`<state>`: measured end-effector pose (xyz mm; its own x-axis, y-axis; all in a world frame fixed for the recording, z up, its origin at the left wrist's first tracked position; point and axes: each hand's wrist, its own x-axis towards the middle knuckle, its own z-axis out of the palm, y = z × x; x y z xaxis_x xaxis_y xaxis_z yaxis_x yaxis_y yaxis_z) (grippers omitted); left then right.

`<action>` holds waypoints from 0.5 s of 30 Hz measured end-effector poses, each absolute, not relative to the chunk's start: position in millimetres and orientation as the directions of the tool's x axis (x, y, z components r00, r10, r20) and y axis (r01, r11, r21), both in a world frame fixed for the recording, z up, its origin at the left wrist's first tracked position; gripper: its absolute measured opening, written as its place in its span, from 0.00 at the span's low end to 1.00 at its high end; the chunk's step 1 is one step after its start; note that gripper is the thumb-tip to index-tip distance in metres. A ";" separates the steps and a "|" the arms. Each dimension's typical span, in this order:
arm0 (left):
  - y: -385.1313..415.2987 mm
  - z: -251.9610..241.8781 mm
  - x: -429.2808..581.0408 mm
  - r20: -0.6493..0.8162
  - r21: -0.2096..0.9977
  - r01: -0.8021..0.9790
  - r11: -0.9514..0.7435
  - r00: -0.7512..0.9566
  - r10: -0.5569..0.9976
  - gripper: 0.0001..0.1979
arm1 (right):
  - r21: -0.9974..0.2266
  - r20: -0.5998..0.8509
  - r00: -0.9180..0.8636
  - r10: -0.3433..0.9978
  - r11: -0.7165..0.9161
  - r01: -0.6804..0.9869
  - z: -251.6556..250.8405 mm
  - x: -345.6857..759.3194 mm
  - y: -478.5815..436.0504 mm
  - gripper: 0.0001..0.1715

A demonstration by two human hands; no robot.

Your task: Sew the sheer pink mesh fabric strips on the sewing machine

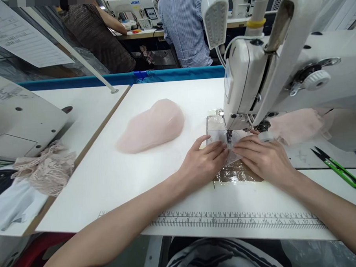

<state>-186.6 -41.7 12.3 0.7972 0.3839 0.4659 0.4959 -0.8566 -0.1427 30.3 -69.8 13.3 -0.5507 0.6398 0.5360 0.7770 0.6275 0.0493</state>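
Observation:
My left hand (204,160) lies palm down on the sewing machine bed, left of the presser foot (229,136), its fingers stretched out over a thin, see-through pale piece of fabric (232,158). On the other side of the foot, my right hand (263,157) rests with its fingers extended flat on the same fabric. Both sets of fingertips are close to the needle area. The right thumb is partly hidden. Above my hands stands the white sewing machine head (243,83). Shiny clear tape (237,174) covers a brown patch below the fabric.
A sheer pink fabric piece (155,126) lies on the white table at left. More pink fabric (298,126) sits behind the needle. Green thread snips (338,167) lie at right. A printed ruler (229,221) runs along the front edge. Two people work beyond the blue cloth divider (181,73).

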 end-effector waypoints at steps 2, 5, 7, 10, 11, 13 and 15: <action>-41.6 11.9 -186.8 0.464 -0.124 0.498 -0.858 0.794 0.394 0.12 | 0.038 0.532 -0.554 0.641 0.635 0.771 13.1 31.0 -70.4 0.10; -41.0 12.4 -186.5 0.460 -0.106 0.501 -0.859 0.791 0.404 0.13 | 0.039 0.537 -0.552 0.639 0.634 0.772 13.4 30.5 -70.1 0.10; -41.0 13.0 -186.2 0.454 -0.098 0.500 -0.860 0.792 0.408 0.13 | 0.046 0.537 -0.555 0.635 0.634 0.772 13.9 29.8 -69.8 0.11; -41.0 13.6 -185.7 0.442 -0.095 0.502 -0.860 0.795 0.415 0.13 | 0.048 0.527 -0.555 0.643 0.630 0.775 14.5 29.3 -69.6 0.11; -40.8 13.7 -185.6 0.439 -0.095 0.504 -0.858 0.795 0.418 0.13 | 0.047 0.522 -0.554 0.648 0.627 0.778 14.7 29.2 -69.5 0.11; -40.0 13.6 -185.5 0.434 -0.098 0.504 -0.858 0.797 0.419 0.14 | 0.050 0.515 -0.551 0.656 0.619 0.784 15.0 29.0 -69.4 0.12; -38.8 13.3 -185.3 0.435 -0.100 0.502 -0.859 0.799 0.416 0.14 | 0.054 0.513 -0.549 0.659 0.614 0.787 15.3 28.7 -69.2 0.12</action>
<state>-185.3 -38.8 13.3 0.7986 0.4163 0.4347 0.5021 -0.8590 -0.0998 28.7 -69.2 15.3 -0.5491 0.6594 0.5135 0.7874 0.6141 0.0536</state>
